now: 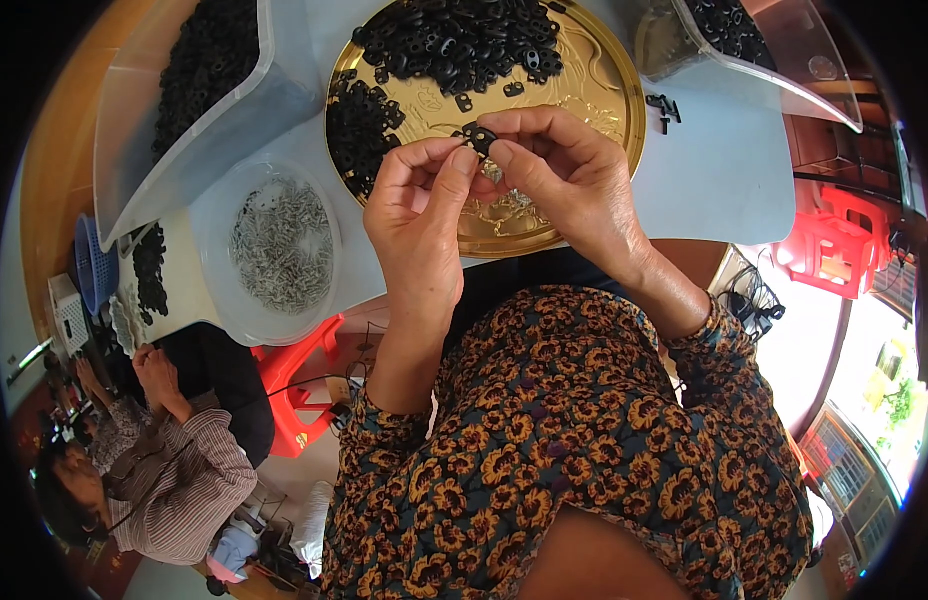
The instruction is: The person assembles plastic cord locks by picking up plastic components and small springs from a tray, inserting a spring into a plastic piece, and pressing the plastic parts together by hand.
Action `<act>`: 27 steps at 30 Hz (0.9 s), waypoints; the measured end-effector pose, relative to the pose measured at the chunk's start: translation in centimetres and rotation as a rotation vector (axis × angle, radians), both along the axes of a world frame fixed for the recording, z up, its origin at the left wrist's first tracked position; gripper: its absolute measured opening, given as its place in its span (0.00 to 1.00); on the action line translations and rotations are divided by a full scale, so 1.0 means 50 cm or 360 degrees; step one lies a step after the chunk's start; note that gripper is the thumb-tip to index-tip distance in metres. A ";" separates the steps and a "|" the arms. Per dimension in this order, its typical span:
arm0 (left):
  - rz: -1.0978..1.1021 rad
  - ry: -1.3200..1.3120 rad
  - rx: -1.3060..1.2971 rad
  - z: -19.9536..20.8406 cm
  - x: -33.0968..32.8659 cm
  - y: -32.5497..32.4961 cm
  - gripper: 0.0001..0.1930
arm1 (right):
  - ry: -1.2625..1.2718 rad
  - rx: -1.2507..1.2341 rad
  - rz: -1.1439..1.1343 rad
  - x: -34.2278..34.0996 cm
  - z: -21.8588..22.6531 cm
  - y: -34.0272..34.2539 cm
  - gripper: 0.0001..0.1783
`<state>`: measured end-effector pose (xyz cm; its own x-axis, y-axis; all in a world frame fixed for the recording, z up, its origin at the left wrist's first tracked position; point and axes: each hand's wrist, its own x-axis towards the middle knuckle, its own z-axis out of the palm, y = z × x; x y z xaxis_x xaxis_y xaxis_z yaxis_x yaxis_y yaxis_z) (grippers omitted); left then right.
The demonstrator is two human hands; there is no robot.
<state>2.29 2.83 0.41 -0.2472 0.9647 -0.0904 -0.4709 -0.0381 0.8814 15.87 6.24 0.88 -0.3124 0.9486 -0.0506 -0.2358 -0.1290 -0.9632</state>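
Over the near part of a round gold tray [584, 232], my two hands meet at a small black plastic piece with holes [478, 137]. My left hand [424, 205] pinches its left side between thumb and fingers. On the other side, my right hand [564, 175] grips the piece with thumb and forefinger. The fingertips partly cover it. Farther back on the tray lies a heap of black oval two-holed pieces [464, 45]. A second pile of smaller black pieces [359, 130] rests along the tray's left rim.
A round clear tub of small metal pins [284, 245] stands left of the tray. Large clear bins hold black parts at back left [209, 75] and back right [729, 30]. Several loose black bits [664, 110] lie right of the tray. Another person [174, 470] works at lower left.
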 end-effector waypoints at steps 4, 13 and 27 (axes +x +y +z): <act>0.0007 0.0034 0.0026 -0.008 -0.001 -0.002 0.05 | -0.0039 -0.0040 0.0024 0.002 -0.003 0.001 0.13; -0.0098 0.0103 0.0003 -0.004 -0.011 0.006 0.07 | 0.0170 -0.0175 0.0035 0.015 -0.004 0.014 0.13; -0.0402 -0.0027 0.0329 -0.003 0.001 -0.002 0.12 | 0.0710 -0.0602 0.0429 0.021 0.021 0.005 0.35</act>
<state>2.32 2.74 0.24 0.0019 0.9937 0.1119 -0.5030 -0.0958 0.8589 16.92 6.52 1.93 -0.6056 0.7761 -0.1761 -0.5154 -0.5510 -0.6563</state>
